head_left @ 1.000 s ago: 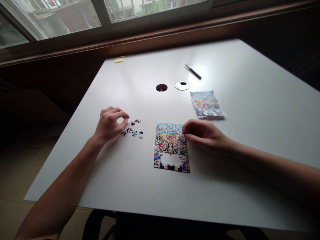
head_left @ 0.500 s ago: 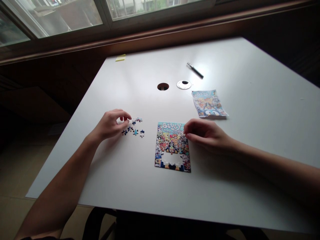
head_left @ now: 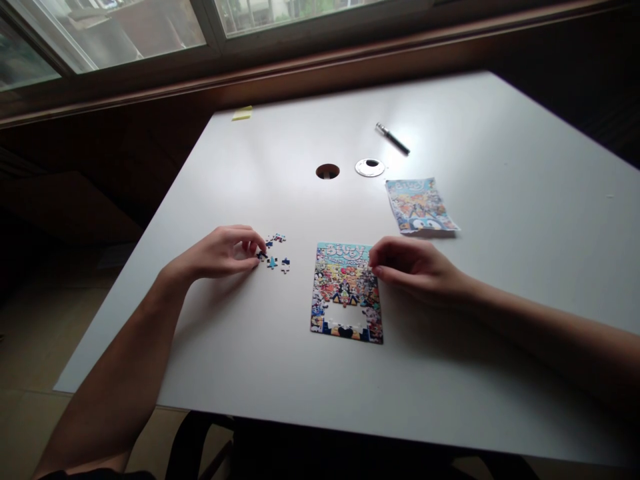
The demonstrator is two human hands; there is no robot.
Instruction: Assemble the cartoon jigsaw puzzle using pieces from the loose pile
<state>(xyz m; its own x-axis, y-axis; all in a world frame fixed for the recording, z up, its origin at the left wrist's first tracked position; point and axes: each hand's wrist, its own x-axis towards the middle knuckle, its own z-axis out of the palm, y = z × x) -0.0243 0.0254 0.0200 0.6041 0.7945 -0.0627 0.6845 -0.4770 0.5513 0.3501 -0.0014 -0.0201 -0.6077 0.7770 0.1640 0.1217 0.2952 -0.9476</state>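
A jigsaw puzzle [head_left: 345,280] lies flat on the table, a crowded cartoon picture with a white gap in its lower middle. My right hand [head_left: 423,270] is curled at its upper right edge, thumb and forefinger closed there. Left of the puzzle is a small group of loose pieces: a blue piece [head_left: 272,263], a dark-and-white piece [head_left: 285,265] and several more. My left hand [head_left: 225,252] reaches into this group with bent fingers, thumb and forefinger apart around a dark piece [head_left: 261,255]. Its palm and fingers hide part of the group.
Beyond the puzzle, a creased printed sheet [head_left: 421,205] shows a similar picture. A dark pen [head_left: 393,139] lies farther back, near a round metal cover [head_left: 370,167] and a cable hole [head_left: 327,171] in the white table [head_left: 240,360]. A yellow sticky note [head_left: 243,113] sits at the far edge.
My left hand has come down among the loose pieces, thumb now beside the dark ones, covering the leftmost. The right hand stays at the puzzle's edge.
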